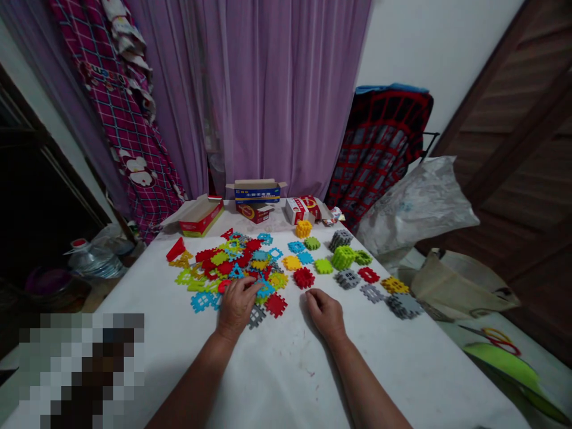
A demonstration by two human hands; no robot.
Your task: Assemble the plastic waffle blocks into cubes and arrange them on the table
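Observation:
My left hand (238,305) is over the near edge of a mixed pile of toothed plastic building tiles (218,258). Its thumb and fingers are pinched together at a blue tile (267,289). Beside that hand lie a red tile (276,304) and a grey window tile (256,317). My right hand (325,312) rests on the table with its fingers curled in, and nothing shows in them. Just beyond it sits a red block of tiles (304,277). Stacked grey tiles (347,279) and a green stack (344,257) stand farther right.
The table has a white cover (286,369). Opened boxes stand at its back: a red-green one (202,217), a blue one (257,195) and a red-white one (302,210). A grey stack (404,305) sits near the right edge. Scissors (496,339) lie beyond that edge.

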